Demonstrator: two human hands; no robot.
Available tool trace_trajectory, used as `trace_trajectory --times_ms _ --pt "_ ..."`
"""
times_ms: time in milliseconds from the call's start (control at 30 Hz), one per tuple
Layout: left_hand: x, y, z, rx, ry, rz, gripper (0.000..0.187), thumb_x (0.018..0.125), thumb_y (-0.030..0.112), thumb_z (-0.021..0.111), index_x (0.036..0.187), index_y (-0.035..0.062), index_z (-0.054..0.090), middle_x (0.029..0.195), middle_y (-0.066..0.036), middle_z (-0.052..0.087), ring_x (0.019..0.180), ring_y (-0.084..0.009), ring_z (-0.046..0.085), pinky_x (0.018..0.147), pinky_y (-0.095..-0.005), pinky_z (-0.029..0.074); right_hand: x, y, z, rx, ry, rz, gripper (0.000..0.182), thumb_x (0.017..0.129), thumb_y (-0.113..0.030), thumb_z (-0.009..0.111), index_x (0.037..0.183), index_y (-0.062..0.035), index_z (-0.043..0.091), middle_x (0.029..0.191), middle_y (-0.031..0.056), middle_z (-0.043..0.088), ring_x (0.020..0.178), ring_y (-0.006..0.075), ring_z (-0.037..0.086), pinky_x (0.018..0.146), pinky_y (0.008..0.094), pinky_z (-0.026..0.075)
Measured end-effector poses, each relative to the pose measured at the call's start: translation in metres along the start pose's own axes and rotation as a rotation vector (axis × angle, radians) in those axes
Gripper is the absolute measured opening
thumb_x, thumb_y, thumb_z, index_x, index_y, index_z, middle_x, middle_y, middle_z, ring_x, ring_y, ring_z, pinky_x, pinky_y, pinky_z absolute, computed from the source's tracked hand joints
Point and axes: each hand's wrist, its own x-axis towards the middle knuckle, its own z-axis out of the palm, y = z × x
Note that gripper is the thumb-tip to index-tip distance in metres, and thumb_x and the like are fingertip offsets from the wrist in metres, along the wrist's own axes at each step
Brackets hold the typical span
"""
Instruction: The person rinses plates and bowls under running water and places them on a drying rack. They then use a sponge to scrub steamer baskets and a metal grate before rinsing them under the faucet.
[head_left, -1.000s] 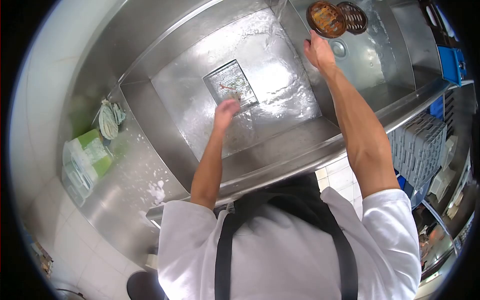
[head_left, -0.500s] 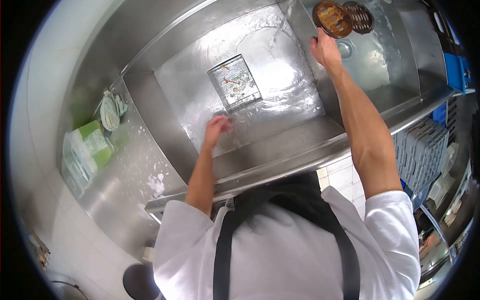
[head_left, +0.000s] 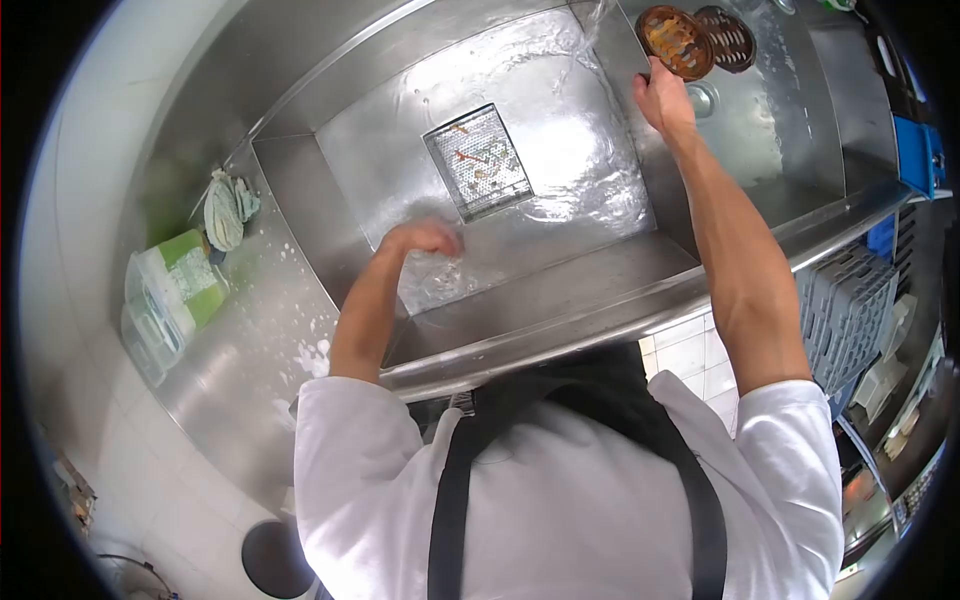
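At the upper right, my right hand [head_left: 664, 98] grips the near edge of a brown round slotted strainer [head_left: 676, 42] with orange-yellow scraps in it. Beside it, partly overlapped, is a second brown slotted round piece [head_left: 728, 40]. My left hand [head_left: 424, 237] hangs low over the wet steel sink [head_left: 370, 170], its fingers smeared by motion and pointing down. Water splashes on the sink floor just below it. Close by, a square perforated drain grate [head_left: 478, 162] carries several food scraps.
Left of the sink, a pale green cloth [head_left: 230, 210] and a clear plastic tub [head_left: 150, 320] with a green sponge [head_left: 195, 280] lie on the soapy ledge. A second basin [head_left: 760, 150] adjoins on the right. Grey crates [head_left: 848, 300] stand below the right edge.
My left hand has shifted left and turned over the sink floor, with splashing water now beneath it. My right hand still grips the strainer. The whole view has shifted slightly.
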Motion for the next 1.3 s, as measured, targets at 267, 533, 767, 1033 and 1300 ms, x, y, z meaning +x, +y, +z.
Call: trace_trajectory --times_ms 267,533,767,1033,1300 --pt "-0.002 -0.059 0.048 -0.185 -0.455 -0.473 0.022 0.075 0.018 0.071 0.094 0.0076 0.074 0.098 -0.012 0.072 0.089 -0.0209 0.069 0.073 -0.0356 0.056 -0.002 0.0 0.005 -0.01 0.029 -0.03 0.039 0.086 -0.021 0.053 0.119 0.0 0.055 0.099 0.0293 0.065 0.098 0.0463 0.061 0.088 0.0522 0.048" --pt "0.012 -0.01 0.015 0.29 0.289 -0.276 0.017 0.069 0.013 0.07 0.084 0.0086 0.074 0.083 -0.012 0.072 0.078 -0.0253 0.069 0.067 -0.0389 0.055 0.003 0.002 0.0 -0.017 0.019 -0.015 0.04 0.086 -0.021 0.054 0.12 -0.0012 0.055 0.1 0.0294 0.065 0.098 0.0464 0.061 0.088 0.0518 0.048" --pt "0.003 0.012 -0.03 0.063 -0.117 -0.095 0.025 0.07 0.019 0.072 0.094 0.0104 0.073 0.094 -0.008 0.073 0.082 -0.0193 0.069 0.065 -0.0361 0.054 0.005 0.006 0.009 -0.029 0.011 -0.036 0.045 0.087 -0.025 0.053 0.124 0.001 0.053 0.102 0.0307 0.063 0.1 0.0464 0.06 0.088 0.0511 0.047" --pt "0.071 -0.076 0.132 0.68 -0.01 -0.163 0.029 0.067 0.013 0.07 0.095 0.0112 0.075 0.093 -0.012 0.072 0.082 -0.0268 0.07 0.073 -0.0385 0.056 0.012 0.011 0.011 -0.037 0.033 -0.05 0.04 0.087 -0.025 0.054 0.118 0.001 0.055 0.099 0.0296 0.064 0.097 0.0473 0.06 0.086 0.0519 0.048" --pt "-0.036 0.018 -0.003 -0.603 0.495 0.221 0.02 0.081 0.02 0.069 0.098 0.0089 0.073 0.099 -0.003 0.071 0.095 -0.0167 0.066 0.084 -0.0327 0.052 0.006 0.009 0.012 -0.007 0.01 -0.056 0.042 0.087 -0.026 0.054 0.12 0.0005 0.054 0.098 0.0306 0.064 0.096 0.048 0.06 0.085 0.0522 0.048"
